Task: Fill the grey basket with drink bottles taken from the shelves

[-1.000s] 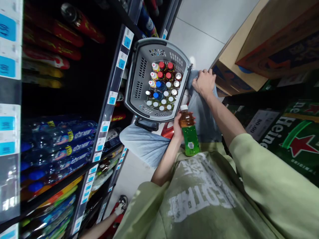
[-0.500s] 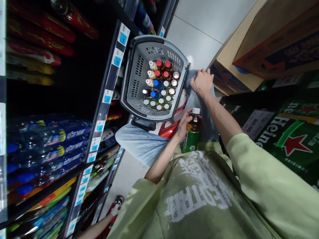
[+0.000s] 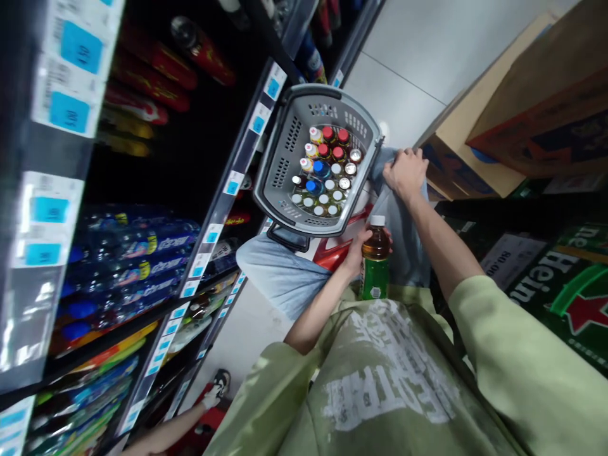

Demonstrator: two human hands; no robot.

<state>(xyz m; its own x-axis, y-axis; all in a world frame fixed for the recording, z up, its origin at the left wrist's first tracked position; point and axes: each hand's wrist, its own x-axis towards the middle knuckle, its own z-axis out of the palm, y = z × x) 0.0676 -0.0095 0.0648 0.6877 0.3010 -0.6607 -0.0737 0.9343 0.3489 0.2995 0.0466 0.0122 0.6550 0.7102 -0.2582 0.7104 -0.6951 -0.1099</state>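
Observation:
My left hand (image 3: pixel 357 253) is wrapped round the upper part of a bottle with brown liquid, a white cap and a green label (image 3: pixel 375 272). The bottle stands upright close to my shirt front. Fingertips show on its far side. My right hand (image 3: pixel 406 172) lies over my jeans-clad knee, its fingers draped across it and holding nothing I can see. Left of that knee is a grey shopping basket (image 3: pixel 280 209) with several bottles and cans, their red, blue and white caps facing up.
Shelves (image 3: pixel 223 196) with price tags and packed drinks run along the left. Cardboard boxes (image 3: pixel 484 152) and green beer cartons (image 3: pixel 546 272) are stacked on the right. Another person's hand (image 3: pixel 211 399) shows at the lower left. Pale floor tiles (image 3: pixel 403 69) lie beyond the basket.
The view has swung, so the basket and shelves sit further right and a near shelf edge appears at left. My left fingers now reach further round the bottle. My right hand stays on the knee.

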